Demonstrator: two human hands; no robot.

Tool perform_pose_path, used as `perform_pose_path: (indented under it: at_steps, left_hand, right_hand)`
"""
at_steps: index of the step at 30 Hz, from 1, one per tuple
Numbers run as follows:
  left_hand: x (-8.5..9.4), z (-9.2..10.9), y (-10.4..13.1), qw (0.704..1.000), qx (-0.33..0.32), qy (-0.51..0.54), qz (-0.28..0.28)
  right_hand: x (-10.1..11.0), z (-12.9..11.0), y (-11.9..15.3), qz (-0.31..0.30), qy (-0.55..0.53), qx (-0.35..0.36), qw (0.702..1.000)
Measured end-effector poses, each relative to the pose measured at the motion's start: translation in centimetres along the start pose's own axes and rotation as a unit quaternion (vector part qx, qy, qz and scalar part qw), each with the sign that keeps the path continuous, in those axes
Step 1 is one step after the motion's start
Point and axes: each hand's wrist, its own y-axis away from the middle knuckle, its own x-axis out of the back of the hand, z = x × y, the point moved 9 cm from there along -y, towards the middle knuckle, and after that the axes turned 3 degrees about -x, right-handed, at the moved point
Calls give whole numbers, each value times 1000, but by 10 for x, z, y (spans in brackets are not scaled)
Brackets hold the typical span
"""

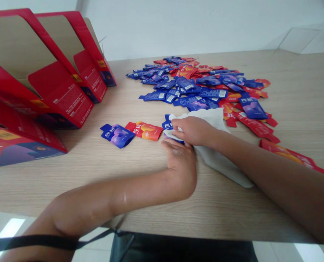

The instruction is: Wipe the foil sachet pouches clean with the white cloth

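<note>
My right hand [190, 129] is closed on a white cloth [213, 118], pressing part of it onto a blue pouch [167, 124] that lies on the table. The cloth trails under my right forearm. Just below that pouch, my left hand [180, 151] touches its lower edge; its fingertips are partly hidden by the pouch and cloth, so its grip is unclear. To the left, a red pouch [145, 131] lies flat, its left end touching another blue pouch [118, 135].
Open red boxes [66, 98] stand along the left side. A pile of blue and red pouches [186, 83] spreads across the back of the table [110, 163]. More red pouches [295, 156] lie at the right, near my right forearm. A white wall is behind.
</note>
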Motion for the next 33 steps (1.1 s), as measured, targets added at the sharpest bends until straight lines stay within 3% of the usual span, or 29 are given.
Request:
perform_pose_path:
  at_steps: [12,17,21,33]
  left_hand:
    - [-3,1,1,1000,4,-25,10]
    - [0,0,1,999,6,-32,19]
    - [0,-1,0,999,13,-35,14]
    - [1,1,-1,1000,2,-23,3]
  right_hand:
    - [1,36,-7,30,43,-76,996]
    - [15,15,0,69,-4,-37,997]
    - [6,-9,2,12,-26,29,999]
    - [0,-3,0,11,-8,2,1000]
